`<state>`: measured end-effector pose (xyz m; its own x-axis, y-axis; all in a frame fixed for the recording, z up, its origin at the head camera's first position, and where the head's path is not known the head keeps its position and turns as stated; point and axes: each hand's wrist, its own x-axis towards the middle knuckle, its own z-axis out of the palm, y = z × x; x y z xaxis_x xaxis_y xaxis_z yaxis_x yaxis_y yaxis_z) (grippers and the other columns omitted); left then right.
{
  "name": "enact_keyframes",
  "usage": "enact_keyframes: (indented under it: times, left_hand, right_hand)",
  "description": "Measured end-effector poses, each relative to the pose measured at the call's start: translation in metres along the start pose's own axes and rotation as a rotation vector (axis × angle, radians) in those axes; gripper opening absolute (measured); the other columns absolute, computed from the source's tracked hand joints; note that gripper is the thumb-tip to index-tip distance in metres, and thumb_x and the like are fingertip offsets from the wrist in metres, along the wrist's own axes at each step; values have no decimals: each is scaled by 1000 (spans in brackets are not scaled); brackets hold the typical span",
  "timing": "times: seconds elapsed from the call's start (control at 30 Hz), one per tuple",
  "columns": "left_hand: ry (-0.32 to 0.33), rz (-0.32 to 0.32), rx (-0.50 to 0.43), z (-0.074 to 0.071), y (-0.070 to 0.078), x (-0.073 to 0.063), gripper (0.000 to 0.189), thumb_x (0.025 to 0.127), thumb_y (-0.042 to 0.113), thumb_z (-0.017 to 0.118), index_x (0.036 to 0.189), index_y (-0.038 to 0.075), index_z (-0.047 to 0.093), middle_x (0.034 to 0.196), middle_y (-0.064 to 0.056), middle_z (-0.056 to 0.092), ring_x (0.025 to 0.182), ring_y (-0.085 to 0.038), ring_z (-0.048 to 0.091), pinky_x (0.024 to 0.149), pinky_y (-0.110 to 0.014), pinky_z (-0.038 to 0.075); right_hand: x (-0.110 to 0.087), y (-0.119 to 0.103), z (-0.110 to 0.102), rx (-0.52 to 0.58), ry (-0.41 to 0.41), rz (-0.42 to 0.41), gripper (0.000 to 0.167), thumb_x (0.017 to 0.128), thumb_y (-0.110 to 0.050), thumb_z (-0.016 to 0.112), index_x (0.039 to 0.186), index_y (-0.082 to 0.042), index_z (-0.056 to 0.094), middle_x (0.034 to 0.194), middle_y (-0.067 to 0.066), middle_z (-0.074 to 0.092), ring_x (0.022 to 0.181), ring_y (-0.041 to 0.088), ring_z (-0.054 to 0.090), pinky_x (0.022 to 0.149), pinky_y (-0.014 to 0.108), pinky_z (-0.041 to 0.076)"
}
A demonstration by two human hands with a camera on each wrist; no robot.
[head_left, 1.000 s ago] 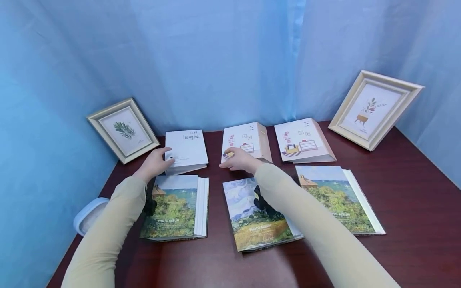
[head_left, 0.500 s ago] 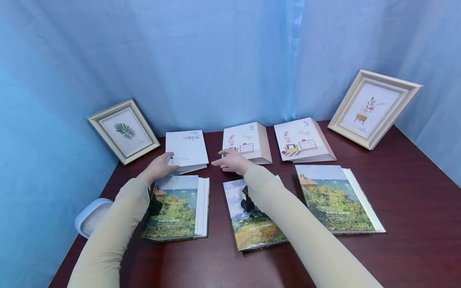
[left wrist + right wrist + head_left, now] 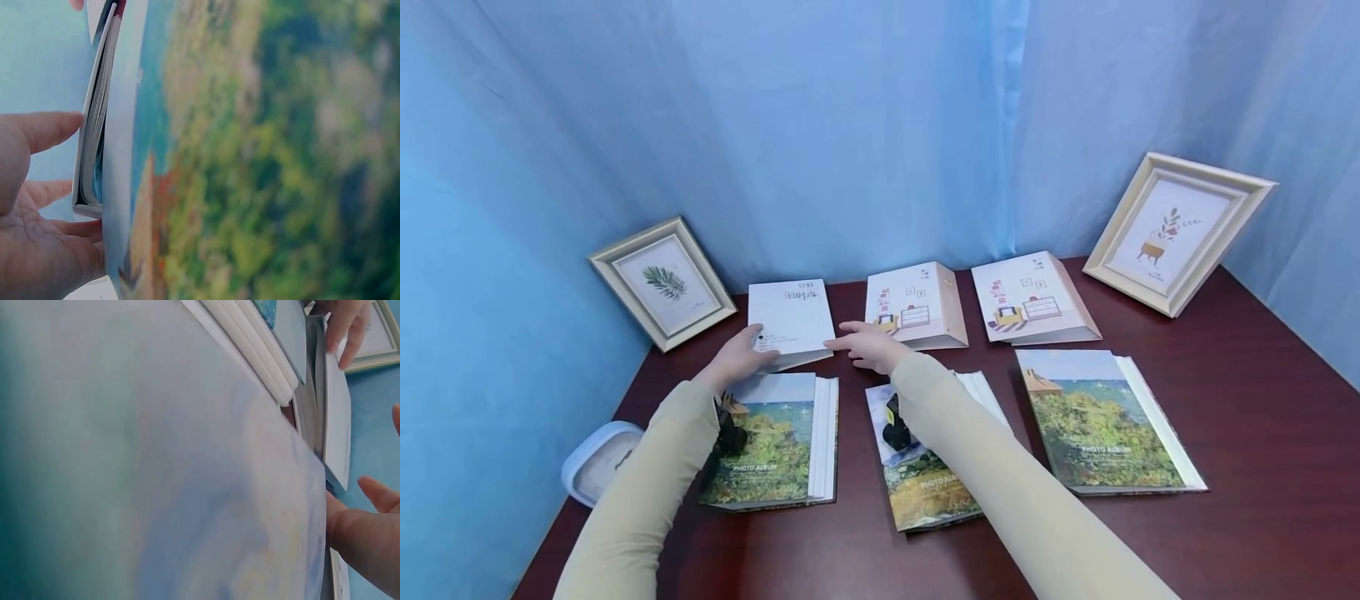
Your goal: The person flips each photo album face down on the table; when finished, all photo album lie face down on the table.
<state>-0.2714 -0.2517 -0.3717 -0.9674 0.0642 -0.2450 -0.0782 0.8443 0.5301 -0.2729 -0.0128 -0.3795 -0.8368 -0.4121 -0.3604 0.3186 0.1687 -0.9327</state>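
A white photo album (image 3: 790,312) with dark lettering lies at the back left, its page edges facing forward. My left hand (image 3: 739,357) is at its left front corner; in the left wrist view the extended fingers (image 3: 56,130) touch the cover and lie beside its edge. My right hand (image 3: 868,346) reaches to the album's right front corner, index finger stretched out; contact is unclear. In the right wrist view my right hand (image 3: 369,531) shows only in part. Just behind that hand stands a white-and-pink illustrated album (image 3: 913,302). Landscape-covered albums lie under my wrists, left (image 3: 767,433) and middle (image 3: 917,479).
Another illustrated album (image 3: 1033,296) lies at the back right, with a landscape album (image 3: 1105,421) in front. Picture frames stand at the left (image 3: 664,283) and right (image 3: 1180,233). A pale blue-rimmed object (image 3: 598,462) is partly behind my left sleeve. Blue curtain (image 3: 865,133) backs the dark table (image 3: 1247,400).
My right hand has moved left from the middle illustrated album to the white album's right corner. My left hand has shifted slightly right and down at the white album's left corner.
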Motion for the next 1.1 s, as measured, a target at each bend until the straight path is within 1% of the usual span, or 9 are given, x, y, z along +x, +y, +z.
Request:
enact_keyframes:
  times: [0.1,0.17,0.23,0.33,0.43,0.6,0.73,0.93,1.1]
  left_hand:
    - [9,-9,-41,1,0,1,76,96,25,52,150,-3,8,154,-27,17,139,-43,23,111,-55,23]
    - [15,4,-87,2,0,1,75,96,23,52,151,-1,6,153,-26,18,138,-42,25,110,-55,24]
    - [16,35,-143,2,0,2,70,97,20,51,151,2,12,152,-24,23,136,-40,30,109,-55,25]
    - [12,81,-189,3,1,2,58,97,16,51,148,4,26,148,-22,34,131,-38,38,107,-55,30]
    - [5,79,-187,4,1,2,51,98,17,50,145,3,36,143,-23,41,127,-39,43,103,-54,34]
    - [4,67,-218,5,1,0,48,98,17,50,142,2,39,141,-23,44,125,-39,46,102,-53,36]
    - [0,85,-239,6,4,-1,46,98,17,49,141,1,41,141,-23,44,124,-38,46,102,-53,36]
    - [-13,106,-234,8,5,0,49,99,20,49,143,2,38,143,-22,42,127,-38,44,103,-53,35]
    - [-13,55,-222,11,7,-1,56,98,24,51,146,3,31,146,-21,37,131,-37,40,106,-52,33]
  right_hand:
    - [2,1,3,9,-16,-4,68,93,-18,60,151,-11,25,154,12,26,139,35,31,112,42,31]
    - [3,1,5,12,-26,-8,68,93,-17,60,151,-11,24,155,12,25,139,35,31,112,42,30]
    - [5,1,6,16,-30,-13,68,94,-17,60,151,-12,23,155,12,25,139,35,31,112,42,30]
    - [6,1,8,21,-25,-15,68,94,-16,60,151,-13,23,154,12,27,138,34,33,112,41,31]
    - [7,1,10,34,-19,-14,68,94,-14,60,151,-14,24,154,13,28,137,33,36,111,40,33]
    - [8,2,13,46,8,-21,67,94,-10,58,151,-13,25,153,15,29,133,33,41,108,38,37]
    - [9,3,14,69,61,-17,63,95,-5,54,150,-8,25,149,18,35,129,32,46,105,36,40]
    - [12,7,11,128,144,-13,58,96,-1,49,149,-4,25,143,21,43,127,31,49,104,35,41]
    - [13,6,10,178,164,11,56,98,1,43,150,-2,22,145,21,40,129,30,47,105,35,40]
